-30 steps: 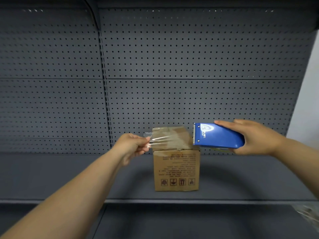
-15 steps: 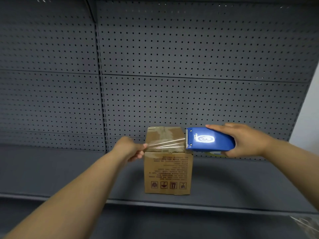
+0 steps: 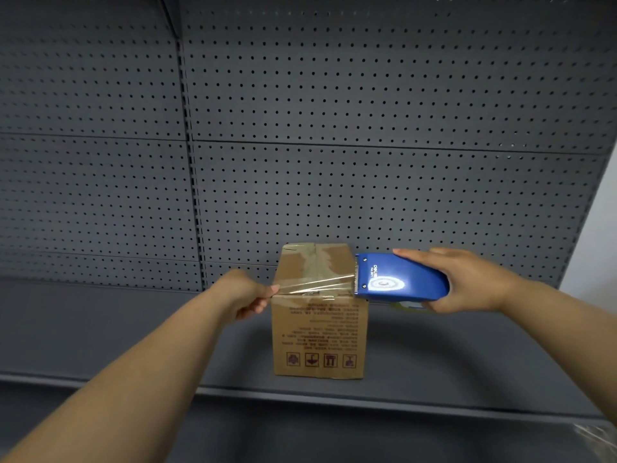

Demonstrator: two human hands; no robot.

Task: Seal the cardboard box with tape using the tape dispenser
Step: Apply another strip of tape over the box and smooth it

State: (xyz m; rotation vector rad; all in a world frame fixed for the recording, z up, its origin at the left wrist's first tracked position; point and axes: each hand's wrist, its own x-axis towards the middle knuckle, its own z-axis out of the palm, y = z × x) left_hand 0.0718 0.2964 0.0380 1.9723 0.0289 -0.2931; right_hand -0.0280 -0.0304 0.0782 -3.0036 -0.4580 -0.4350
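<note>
Cardboard box [image 3: 320, 332] stands upright on the shelf [image 3: 467, 355]. Left hand [image 3: 245, 295] fingers pinch the clear tape [image 3: 317, 285] end; right hand [image 3: 467, 282] fingers wrap the blue tape dispenser [image 3: 399, 279]. Strip held taut across the top, likely for pressing down.

Matt cardboard box [image 3: 319, 332], glossy blue plastic dispenser [image 3: 400, 282] (glare spot), clear shiny tape [image 3: 314, 285].

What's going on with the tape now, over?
Left hand pinching clear tape. Right hand gripping dispenser. Strip stretched over box. Nothing blocking.
</note>
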